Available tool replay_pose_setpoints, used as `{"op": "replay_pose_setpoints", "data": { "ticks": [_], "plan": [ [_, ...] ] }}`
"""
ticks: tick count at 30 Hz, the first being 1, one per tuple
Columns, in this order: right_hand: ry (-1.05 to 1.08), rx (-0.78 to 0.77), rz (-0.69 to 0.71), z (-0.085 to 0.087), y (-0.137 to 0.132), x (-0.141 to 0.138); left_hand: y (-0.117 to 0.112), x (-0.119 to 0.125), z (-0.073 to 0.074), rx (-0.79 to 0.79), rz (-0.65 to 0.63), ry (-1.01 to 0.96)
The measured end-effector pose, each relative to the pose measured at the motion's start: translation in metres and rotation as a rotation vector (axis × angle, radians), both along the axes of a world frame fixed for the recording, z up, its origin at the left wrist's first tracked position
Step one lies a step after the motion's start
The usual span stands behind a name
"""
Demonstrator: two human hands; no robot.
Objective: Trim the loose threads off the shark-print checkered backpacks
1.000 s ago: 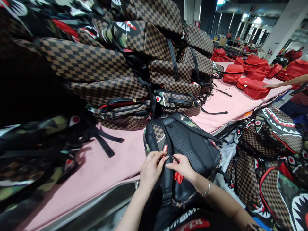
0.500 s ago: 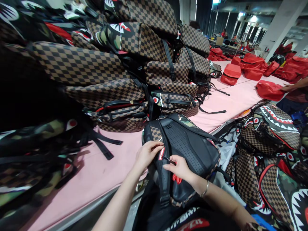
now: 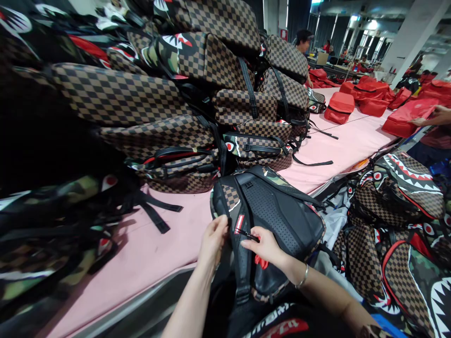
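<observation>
A black-backed backpack (image 3: 278, 216) with checkered and camouflage panels lies back up in front of me, its near end against my body. My left hand (image 3: 214, 237) has its fingers curled in at the outer edge of the backpack's shoulder strap (image 3: 241, 253); its fingertips are partly hidden. In my right hand (image 3: 264, 244) is a small pair of black thread snips (image 3: 248, 234), closed round by thumb and fingers. Their thin points lie over the red and white label (image 3: 239, 224) on the strap. Just below that hand hangs a small red piece (image 3: 261, 262).
Checkered backpacks (image 3: 120, 94) are piled high on the pink table (image 3: 165, 244). Loose black straps (image 3: 158, 216) hang over its surface. More shark-face backpacks (image 3: 405, 188) fill the right side. Red bags (image 3: 338, 108) stand farther off, where a co-worker's hand (image 3: 440, 115) holds one.
My left hand has drawn back left and down from the label to the strap's outer edge. My right hand stays almost in place with the snips. The co-worker's red bag has been raised.
</observation>
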State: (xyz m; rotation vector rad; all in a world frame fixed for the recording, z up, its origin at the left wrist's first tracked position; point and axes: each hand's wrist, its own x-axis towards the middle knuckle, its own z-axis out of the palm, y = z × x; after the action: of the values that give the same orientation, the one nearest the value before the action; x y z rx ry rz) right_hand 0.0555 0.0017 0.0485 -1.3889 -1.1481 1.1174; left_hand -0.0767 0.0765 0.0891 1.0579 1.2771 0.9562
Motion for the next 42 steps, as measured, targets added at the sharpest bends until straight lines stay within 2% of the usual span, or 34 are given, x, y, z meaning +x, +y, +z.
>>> {"op": "replay_pose_setpoints", "data": {
  "ticks": [3, 5, 7, 9, 13, 23, 30, 37, 40, 42],
  "plan": [
    [0.048, 0.028, 0.032, 0.002, 0.0, 0.003, -0.016, -0.001, 0.003, -0.175, -0.201, -0.168],
    [0.04, 0.033, -0.005, 0.006, 0.001, 0.009, -0.021, -0.001, 0.004, -0.236, -0.26, -0.263],
    [-0.021, 0.038, -0.067, 0.015, 0.001, 0.017, -0.022, -0.001, 0.002, -0.268, -0.27, -0.334],
    [-0.174, 0.034, -0.11, 0.026, 0.003, 0.027, -0.022, -0.001, -0.003, -0.287, -0.264, -0.382],
    [-0.523, -0.02, -0.095, 0.046, 0.012, 0.039, -0.022, 0.001, -0.011, -0.295, -0.236, -0.444],
    [-0.697, -0.022, -0.049, 0.05, 0.023, 0.035, -0.023, 0.003, -0.011, -0.299, -0.208, -0.485],
    [-0.679, -0.061, -0.083, 0.049, 0.026, 0.037, -0.024, 0.002, -0.01, -0.31, -0.192, -0.465],
    [-0.654, -0.002, -0.046, 0.06, 0.025, 0.035, -0.025, 0.0, -0.012, -0.331, -0.188, -0.383],
    [-0.448, 0.022, -0.139, 0.063, 0.024, 0.062, -0.031, -0.005, -0.017, -0.379, -0.131, -0.292],
    [-0.327, 0.016, -0.242, 0.063, 0.021, 0.097, -0.038, -0.012, -0.025, -0.393, -0.075, -0.235]
  ]
}}
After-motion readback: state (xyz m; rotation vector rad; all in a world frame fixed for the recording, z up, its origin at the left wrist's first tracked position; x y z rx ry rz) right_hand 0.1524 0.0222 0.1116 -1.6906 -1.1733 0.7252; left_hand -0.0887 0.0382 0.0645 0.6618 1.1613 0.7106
